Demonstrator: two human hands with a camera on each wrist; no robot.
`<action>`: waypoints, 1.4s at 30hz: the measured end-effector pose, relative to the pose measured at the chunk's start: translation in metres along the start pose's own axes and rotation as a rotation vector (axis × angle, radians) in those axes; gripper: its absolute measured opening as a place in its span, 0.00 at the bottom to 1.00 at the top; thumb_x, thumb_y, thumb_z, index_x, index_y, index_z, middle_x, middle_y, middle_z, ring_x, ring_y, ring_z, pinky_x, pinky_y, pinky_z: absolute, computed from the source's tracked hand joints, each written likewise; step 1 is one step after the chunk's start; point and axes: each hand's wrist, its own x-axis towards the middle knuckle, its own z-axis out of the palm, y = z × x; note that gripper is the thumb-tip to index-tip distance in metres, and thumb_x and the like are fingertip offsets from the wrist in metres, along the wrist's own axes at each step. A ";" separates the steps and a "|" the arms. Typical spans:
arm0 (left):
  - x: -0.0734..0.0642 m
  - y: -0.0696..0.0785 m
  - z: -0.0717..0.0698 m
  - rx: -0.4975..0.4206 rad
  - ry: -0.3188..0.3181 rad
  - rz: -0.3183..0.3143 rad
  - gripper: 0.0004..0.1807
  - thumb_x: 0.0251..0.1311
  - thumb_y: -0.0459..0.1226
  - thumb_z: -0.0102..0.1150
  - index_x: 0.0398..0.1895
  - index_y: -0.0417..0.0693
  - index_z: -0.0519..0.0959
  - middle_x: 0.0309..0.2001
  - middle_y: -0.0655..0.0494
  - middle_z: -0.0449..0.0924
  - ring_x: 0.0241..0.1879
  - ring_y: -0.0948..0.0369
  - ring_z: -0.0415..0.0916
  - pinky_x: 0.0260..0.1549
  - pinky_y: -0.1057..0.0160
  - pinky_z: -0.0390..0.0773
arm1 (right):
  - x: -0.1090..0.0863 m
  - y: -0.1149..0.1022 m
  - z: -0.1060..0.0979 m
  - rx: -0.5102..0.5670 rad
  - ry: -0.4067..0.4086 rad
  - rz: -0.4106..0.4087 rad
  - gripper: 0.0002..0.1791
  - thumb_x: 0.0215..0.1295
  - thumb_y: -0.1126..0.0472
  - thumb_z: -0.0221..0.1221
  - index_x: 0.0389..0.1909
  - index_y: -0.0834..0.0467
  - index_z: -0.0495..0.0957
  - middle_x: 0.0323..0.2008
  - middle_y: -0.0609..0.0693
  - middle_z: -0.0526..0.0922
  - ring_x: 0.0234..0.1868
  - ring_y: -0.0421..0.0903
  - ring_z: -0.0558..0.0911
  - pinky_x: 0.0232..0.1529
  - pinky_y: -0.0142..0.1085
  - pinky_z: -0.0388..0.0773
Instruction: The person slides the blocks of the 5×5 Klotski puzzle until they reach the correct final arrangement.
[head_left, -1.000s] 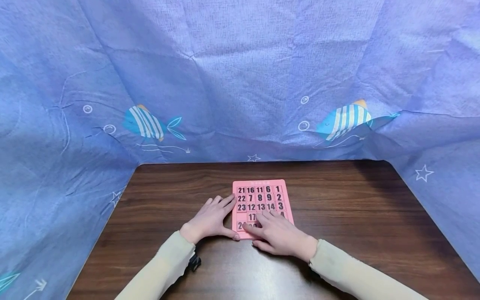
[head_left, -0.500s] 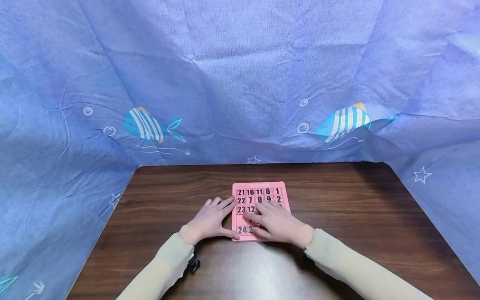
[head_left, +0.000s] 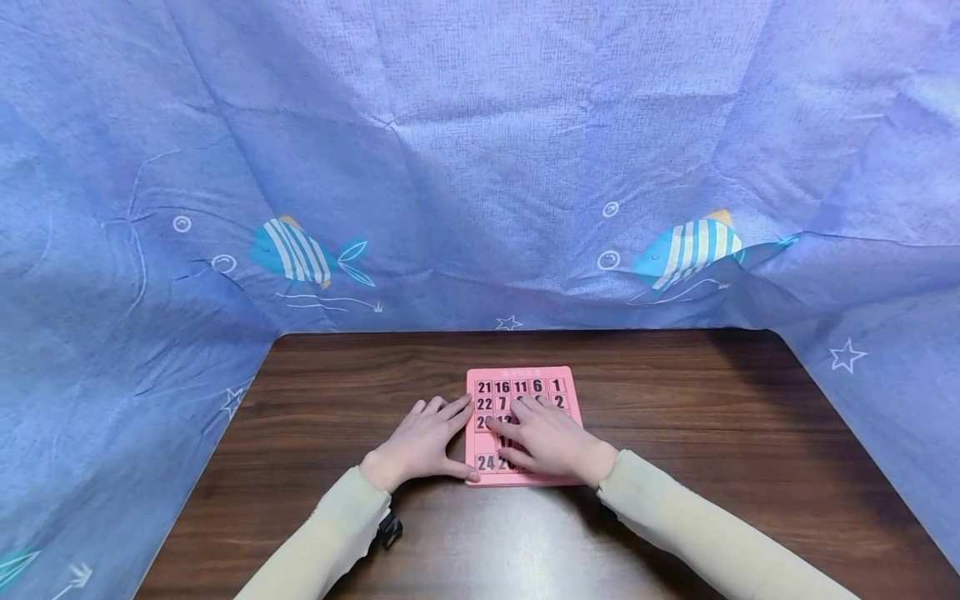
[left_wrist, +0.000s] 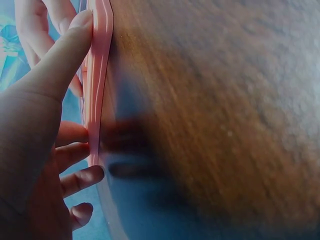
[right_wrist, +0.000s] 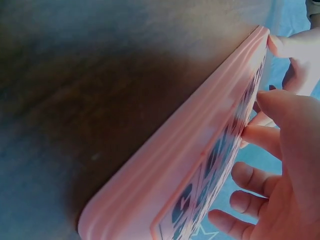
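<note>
Number puzzle board (head_left: 521, 373) lies flat on the dark wood-grain surface (head_left: 337, 375), between the person's two hands. The right hand (head_left: 551, 442) covers much of its middle and lower right, so many of the numbered tiles (head_left: 485, 387) are hidden. The top row reads 21, 16, 11, 6, 1; the third row's first tile is partly covered by a fingertip, and below it, above 24, one cell shows bare pink. Pale lettering along the top rim is too small to read. The left hand (head_left: 420, 446) is spread wide, thumb and index finger touching the left edge. The right hand's fingers are loosely spread over the tiles, gripping nothing.

From the right wrist, the board's smooth, rounded pink side and ridged border appear, with index finger and thumb at the tiles; from the left wrist, it is nearly edge-on and its numbers cannot be read. A black object (head_left: 390, 529), partly hidden, sits under the left sleeve (head_left: 330, 521). Behind hangs creased blue cloth (head_left: 480, 167) printed with striped fish.
</note>
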 end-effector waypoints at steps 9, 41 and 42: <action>0.000 0.000 0.001 -0.013 0.006 -0.002 0.60 0.49 0.71 0.69 0.79 0.45 0.67 0.79 0.49 0.63 0.64 0.50 0.67 0.60 0.45 0.67 | -0.007 -0.006 -0.003 -0.022 0.015 -0.030 0.25 0.72 0.44 0.60 0.66 0.48 0.81 0.38 0.48 0.76 0.39 0.47 0.75 0.44 0.45 0.76; -0.001 0.001 0.000 0.017 0.001 0.005 0.60 0.49 0.71 0.68 0.79 0.45 0.66 0.79 0.50 0.63 0.61 0.52 0.68 0.57 0.49 0.68 | 0.017 0.013 -0.005 -0.001 -0.067 0.057 0.27 0.75 0.43 0.58 0.70 0.50 0.78 0.44 0.54 0.80 0.49 0.54 0.79 0.57 0.54 0.75; -0.001 0.002 -0.001 0.016 0.000 0.004 0.60 0.49 0.71 0.68 0.79 0.45 0.66 0.79 0.50 0.63 0.61 0.53 0.68 0.56 0.49 0.68 | 0.018 0.014 -0.005 -0.003 -0.071 0.061 0.27 0.76 0.43 0.57 0.70 0.49 0.78 0.45 0.54 0.80 0.50 0.54 0.79 0.58 0.54 0.75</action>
